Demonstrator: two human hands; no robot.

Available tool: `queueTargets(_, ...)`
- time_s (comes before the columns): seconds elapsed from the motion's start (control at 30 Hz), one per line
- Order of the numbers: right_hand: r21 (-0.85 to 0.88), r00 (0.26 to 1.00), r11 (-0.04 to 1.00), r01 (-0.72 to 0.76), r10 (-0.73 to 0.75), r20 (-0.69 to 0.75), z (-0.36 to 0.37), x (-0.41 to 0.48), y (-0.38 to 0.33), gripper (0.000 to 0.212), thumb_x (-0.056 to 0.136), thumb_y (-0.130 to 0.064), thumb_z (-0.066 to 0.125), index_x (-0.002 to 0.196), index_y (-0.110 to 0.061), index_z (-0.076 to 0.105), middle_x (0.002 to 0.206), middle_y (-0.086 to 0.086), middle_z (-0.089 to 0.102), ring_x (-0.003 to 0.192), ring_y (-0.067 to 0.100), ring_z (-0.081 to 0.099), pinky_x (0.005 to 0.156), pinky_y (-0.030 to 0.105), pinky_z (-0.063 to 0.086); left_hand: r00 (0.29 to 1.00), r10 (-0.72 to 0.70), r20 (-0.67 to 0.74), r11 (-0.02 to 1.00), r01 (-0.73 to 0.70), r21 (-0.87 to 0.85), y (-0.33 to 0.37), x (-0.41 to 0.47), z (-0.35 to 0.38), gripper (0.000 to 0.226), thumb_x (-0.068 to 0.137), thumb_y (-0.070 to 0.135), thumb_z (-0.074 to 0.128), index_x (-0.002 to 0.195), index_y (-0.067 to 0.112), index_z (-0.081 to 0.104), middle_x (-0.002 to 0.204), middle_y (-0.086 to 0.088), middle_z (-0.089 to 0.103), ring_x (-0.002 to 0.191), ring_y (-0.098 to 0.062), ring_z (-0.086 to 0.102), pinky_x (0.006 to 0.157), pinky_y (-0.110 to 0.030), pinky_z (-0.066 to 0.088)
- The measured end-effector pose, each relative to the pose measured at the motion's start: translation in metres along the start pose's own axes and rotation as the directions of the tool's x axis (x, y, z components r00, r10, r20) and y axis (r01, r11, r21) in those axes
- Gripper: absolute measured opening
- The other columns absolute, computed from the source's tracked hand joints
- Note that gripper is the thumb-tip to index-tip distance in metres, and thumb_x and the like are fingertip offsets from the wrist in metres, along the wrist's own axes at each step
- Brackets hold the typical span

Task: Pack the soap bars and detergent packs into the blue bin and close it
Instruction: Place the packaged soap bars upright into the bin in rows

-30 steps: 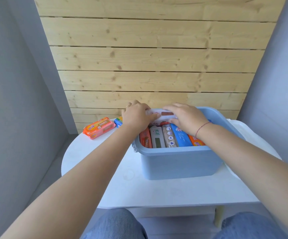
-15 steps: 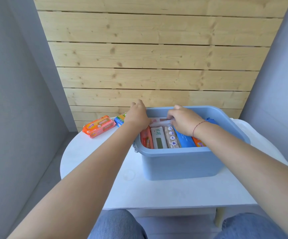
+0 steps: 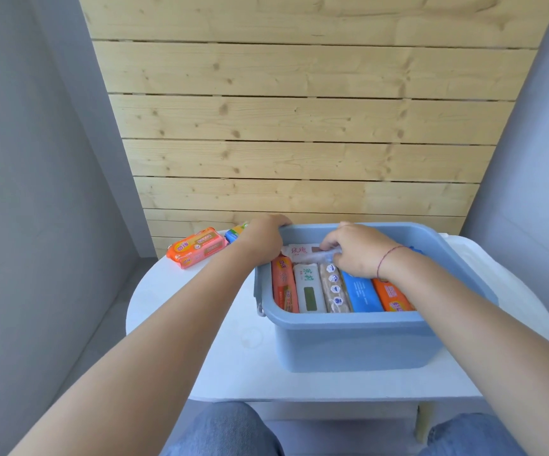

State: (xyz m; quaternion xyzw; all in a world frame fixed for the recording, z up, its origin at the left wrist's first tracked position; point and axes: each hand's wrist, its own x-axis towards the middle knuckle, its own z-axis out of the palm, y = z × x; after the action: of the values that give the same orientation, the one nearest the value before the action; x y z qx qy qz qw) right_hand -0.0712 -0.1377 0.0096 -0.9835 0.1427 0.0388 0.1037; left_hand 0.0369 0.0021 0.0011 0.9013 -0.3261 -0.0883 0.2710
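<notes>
The one camera sits on my head, looking forward and down over both my bare forearms to the small white round-edged table [image 3: 181,327] close below. It faces a pale pine-plank wall [image 3: 299,126] straight ahead. My denim-clad knees [image 3: 230,429] fill the bottom edge, so everything lies within arm's reach.

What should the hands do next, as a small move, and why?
Probably the right hand should press the pale pack down flat behind the standing row. It lies across the packs' far ends inside the blue bin, while the left hand grips the rim. The orange pack waits outside.
</notes>
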Motion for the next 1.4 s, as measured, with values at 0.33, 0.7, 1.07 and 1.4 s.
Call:
queueTargets(0.33,0.071,0.999,0.997,0.044,-0.043,-0.014,0.003,-0.02,0.006,0.041,0.096,-0.013,0.04,0.132,-0.024,0.055,0.135,-0.001,0.047,0.12,0.018,0.049,0.101,0.028,0.037,0.929,-0.336,-0.152,0.819,0.209,-0.534,-0.087,0.024,-0.013,0.031,0.093,0.012,0.045,0.119,0.006,0.059,0.102,-0.012,0.066,0.08,-0.024,0.054,0.07,-0.028,0.042)
queueTargets(0.7,-0.247,0.996,0.967,-0.063,0.044,-0.083,-0.004,-0.015,-0.009,0.035,0.096,-0.024,0.037,0.116,-0.042,0.06,0.13,-0.022,0.056,0.129,0.013,0.037,0.101,0.037,0.023,0.905,-0.386,-0.177,0.903,0.41,0.127,-0.204,0.047,-0.006,0.092,0.072,0.044,0.072,0.147,0.018,0.023,0.148,-0.008,0.033,0.137,-0.029,0.031,0.111,-0.043,0.026)
queueTargets(1.07,-0.204,0.998,0.976,-0.069,0.069,-0.006,-0.003,-0.02,-0.016,0.041,0.096,-0.022,0.037,0.132,-0.039,0.049,0.141,-0.017,0.048,0.132,0.015,0.036,0.108,0.035,0.03,0.852,-0.414,-0.322,0.906,0.42,-0.053,-0.216,0.045,0.008,0.048,0.075,0.041,0.063,0.11,0.009,0.056,0.108,-0.014,0.06,0.11,-0.033,0.044,0.079,-0.038,0.044)
queueTargets(1.4,0.224,0.92,0.972,0.069,0.025,-0.392,-0.033,-0.028,-0.012,0.054,0.087,-0.017,0.062,0.136,-0.022,0.04,0.132,-0.002,0.054,0.115,0.015,0.056,0.089,0.025,0.039,0.949,0.075,-0.308,0.867,-0.214,-0.449,-0.076,0.004,-0.063,0.03,0.075,0.041,0.073,0.099,0.025,0.065,0.069,0.011,0.056,0.053,0.002,0.049,0.051,-0.011,0.038)
